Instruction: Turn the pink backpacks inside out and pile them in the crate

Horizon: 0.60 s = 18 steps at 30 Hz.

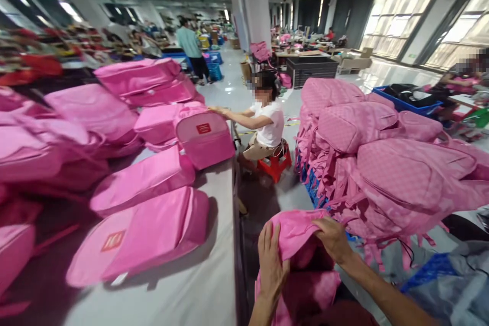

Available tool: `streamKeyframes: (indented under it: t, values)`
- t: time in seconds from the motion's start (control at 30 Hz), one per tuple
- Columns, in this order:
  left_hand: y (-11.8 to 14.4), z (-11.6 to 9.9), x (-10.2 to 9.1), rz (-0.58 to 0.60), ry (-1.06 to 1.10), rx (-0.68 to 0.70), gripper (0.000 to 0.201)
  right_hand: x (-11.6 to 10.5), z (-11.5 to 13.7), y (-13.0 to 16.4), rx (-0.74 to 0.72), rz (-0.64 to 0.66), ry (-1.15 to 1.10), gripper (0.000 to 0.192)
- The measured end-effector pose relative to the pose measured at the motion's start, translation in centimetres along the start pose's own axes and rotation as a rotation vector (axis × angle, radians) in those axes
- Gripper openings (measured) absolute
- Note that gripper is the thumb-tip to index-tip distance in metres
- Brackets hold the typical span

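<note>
Low in front of me, beside the table edge, I hold a pink backpack (301, 237) by its upper rim, and its opening gapes between my hands. My left hand (272, 254) is closed on the left side of the fabric, fingers laid over the outside. On the other side, my right hand (333, 237) pinches the edge of the cloth. The bag's lower part hangs toward my lap and is partly out of view. Closest to my left hand on the table lies a finished-looking pink backpack (153, 244) with a red label (113, 240).
More pink bags are heaped along the left of the pale table (206, 285). A seated person (269, 117) on a red stool (275, 165) touches an upright pink bag (206, 137). A pile of checked pink backpacks (405, 173) stands at right, near a blue crate (412, 104).
</note>
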<state>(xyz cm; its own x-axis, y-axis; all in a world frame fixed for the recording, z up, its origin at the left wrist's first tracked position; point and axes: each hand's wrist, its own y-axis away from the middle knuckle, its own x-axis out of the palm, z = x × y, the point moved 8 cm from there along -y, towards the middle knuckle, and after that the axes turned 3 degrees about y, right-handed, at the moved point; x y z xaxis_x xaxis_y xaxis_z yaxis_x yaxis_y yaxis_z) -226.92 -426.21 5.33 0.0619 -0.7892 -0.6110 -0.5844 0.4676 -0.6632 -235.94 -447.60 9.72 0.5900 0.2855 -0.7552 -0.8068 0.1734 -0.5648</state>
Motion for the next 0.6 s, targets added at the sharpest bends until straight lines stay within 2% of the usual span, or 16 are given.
streamKeyframes:
  t: [0.13,0.2,0.27,0.33,0.4,0.5,0.57,0.6]
  values:
    - [-1.2,5.4,2.6,-0.050,0.130,-0.096,0.055,4.1,-2.6,-3.1,0.071,0.151,-0.029,0.018]
    - [-2.1,8.1,3.6,0.020,0.280,-0.204,0.042,6.7,-4.3,-5.5,0.112,0.267,-0.072,0.027]
    - [-3.5,10.5,5.0,0.153,0.453,-0.383,0.031,10.1,-6.2,-8.0,0.183,0.454,-0.184,0.042]
    - [-4.8,12.5,6.4,0.258,0.598,-0.622,0.038,13.8,-7.9,-10.0,0.280,0.661,-0.356,0.055]
    - [-5.7,13.9,7.6,0.313,0.669,-0.847,0.048,17.3,-9.2,-11.1,0.441,0.827,-0.518,0.067]
    - [-5.7,15.9,8.2,0.361,0.573,-1.102,0.058,21.3,-9.9,-11.7,0.654,0.894,-0.604,0.076]
    - [-5.2,16.6,7.9,0.403,0.516,-1.182,0.065,23.0,-9.1,-12.1,0.666,0.896,-0.608,0.078]
    - [-5.0,16.4,7.7,0.438,0.557,-1.199,0.068,23.5,-8.6,-12.4,0.654,0.900,-0.611,0.079]
